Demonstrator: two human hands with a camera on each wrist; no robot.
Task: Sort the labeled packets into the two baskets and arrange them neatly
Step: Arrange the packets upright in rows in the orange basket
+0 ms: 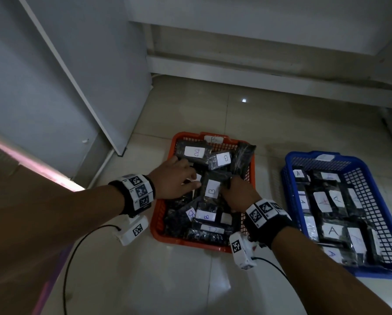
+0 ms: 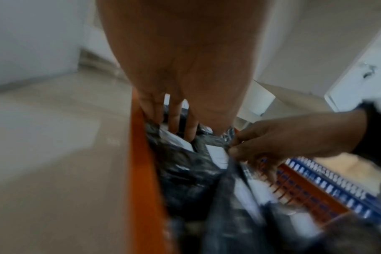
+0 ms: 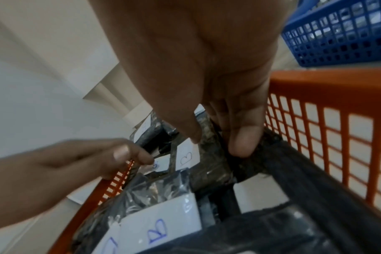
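An orange basket [image 1: 161, 230] in the middle of the floor holds several dark packets with white B labels, lying at mixed angles. One B packet [image 1: 212, 188] lies on top in the middle of it. My left hand [image 1: 191, 181] pinches its left edge and my right hand [image 1: 226, 189] grips its right edge. In the right wrist view my thumb and fingers [image 3: 244, 142] curl on that packet [image 3: 209, 154]. To the right, a blue basket [image 1: 288, 173] holds A packets [image 1: 332, 230] in rows.
A grey cabinet [image 1: 54, 87] stands at the left, close to the orange basket. A white ledge [image 1: 258, 64] runs along the back. Bare tiled floor [image 1: 190, 280] lies in front of both baskets. Black cables trail from my wrists across it.
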